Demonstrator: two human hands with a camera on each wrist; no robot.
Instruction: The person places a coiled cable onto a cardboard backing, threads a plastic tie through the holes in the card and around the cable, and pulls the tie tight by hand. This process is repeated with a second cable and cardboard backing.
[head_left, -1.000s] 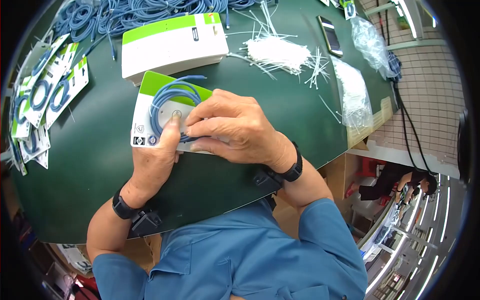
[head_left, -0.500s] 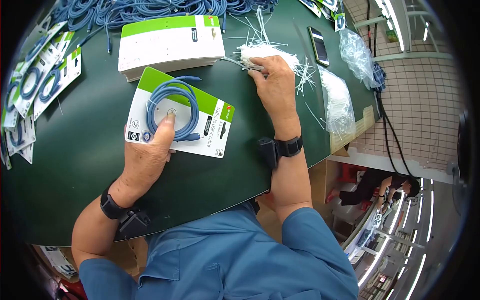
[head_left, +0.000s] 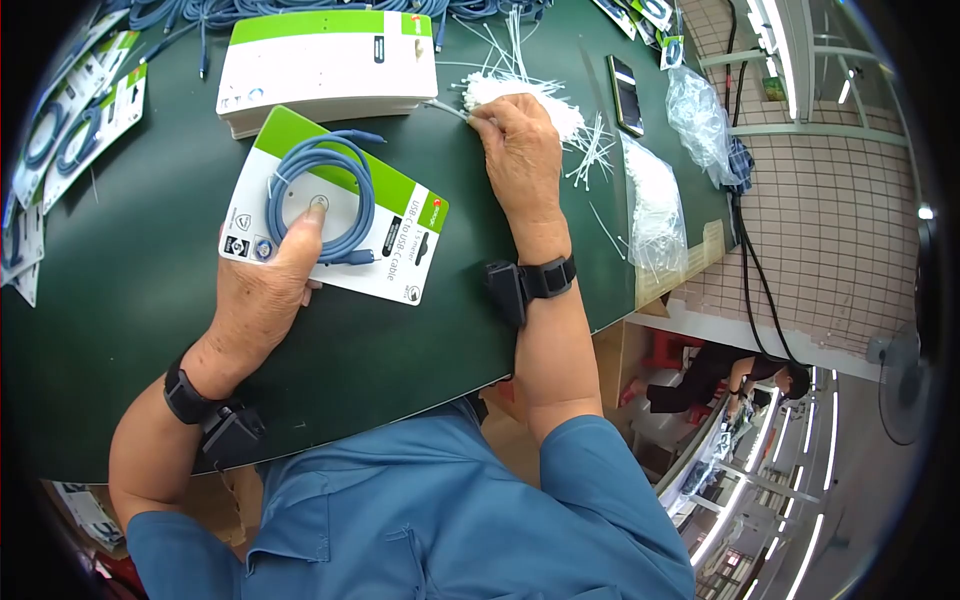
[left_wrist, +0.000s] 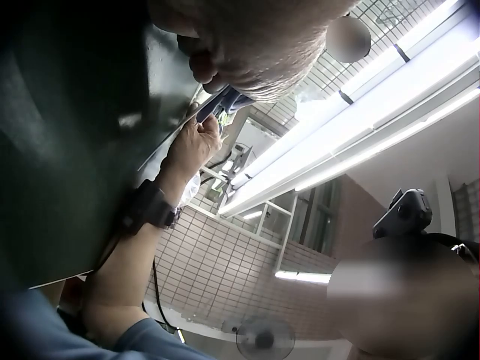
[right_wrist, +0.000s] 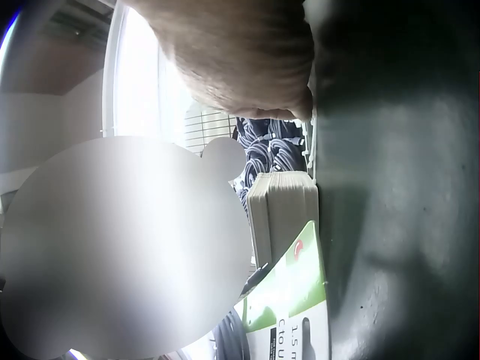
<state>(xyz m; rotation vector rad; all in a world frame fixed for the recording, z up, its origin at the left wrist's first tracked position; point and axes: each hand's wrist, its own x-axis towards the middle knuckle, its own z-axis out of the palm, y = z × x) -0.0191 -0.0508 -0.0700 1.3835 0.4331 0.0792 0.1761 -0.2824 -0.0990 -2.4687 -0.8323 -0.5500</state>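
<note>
My left hand (head_left: 262,295) holds a white-and-green retail card (head_left: 400,265) above the green table, its thumb pressing the card inside a coiled blue USB-C cable (head_left: 365,195). The card lies tilted, its lettered end toward the right. Over at the heap of white cable ties (head_left: 565,118), my right hand (head_left: 525,155) pinches with thumb and forefinger at a tie on the heap's near left side; its other fingers are curled. In the right wrist view the card's green corner (right_wrist: 300,262) shows low down, beside the stack of cards.
A thick stack of blank-backed cards (head_left: 320,60) stands behind the held card. Finished cable cards (head_left: 110,120) pile up at left, loose blue cables (head_left: 280,8) along the back. A phone (head_left: 626,95), a bag of ties (head_left: 655,200) and a crumpled plastic bag (head_left: 700,120) lie at right.
The right hand has left the cable and card and gone to the cable-tie heap, where its fingertips have closed together. The left hand keeps holding the card; the whole view has shifted slightly.
</note>
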